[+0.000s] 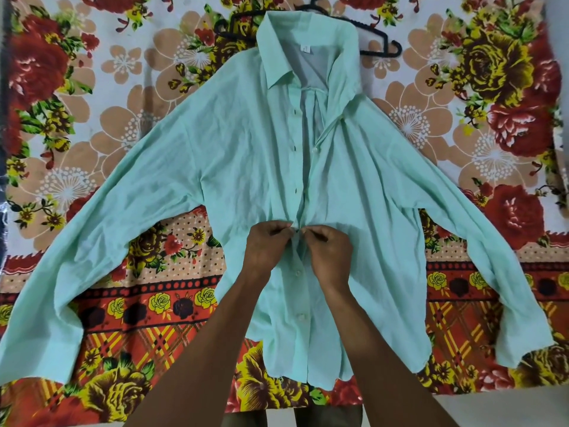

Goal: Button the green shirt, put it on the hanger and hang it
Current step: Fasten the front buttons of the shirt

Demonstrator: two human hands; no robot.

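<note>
Shirt: the green shirt (246,155) lies face up and spread flat on a flowered sheet (92,87), directly under and beyond both hands.
Long axis: collar to hem, running straight away from the person; the collar points to the far side, the hem lies nearest, and the sleeves fan out to either side of the hands.
Left hand (268,245): closed in a pinch on the buttonhole edge of the front opening.
Right hand (331,251): closed in a pinch on the button edge, fingertips meeting the left hand's.
Reason for hold: judged to bring the two edges together so a button can pass through its hole.
Progress: two buttons (298,273) on the near side of the hands appear fastened; beyond the hands the front gapes open up to the collar.
Hanger (381,37): black, well beyond the hands, partly under the collar, presumably kept ready.
</note>
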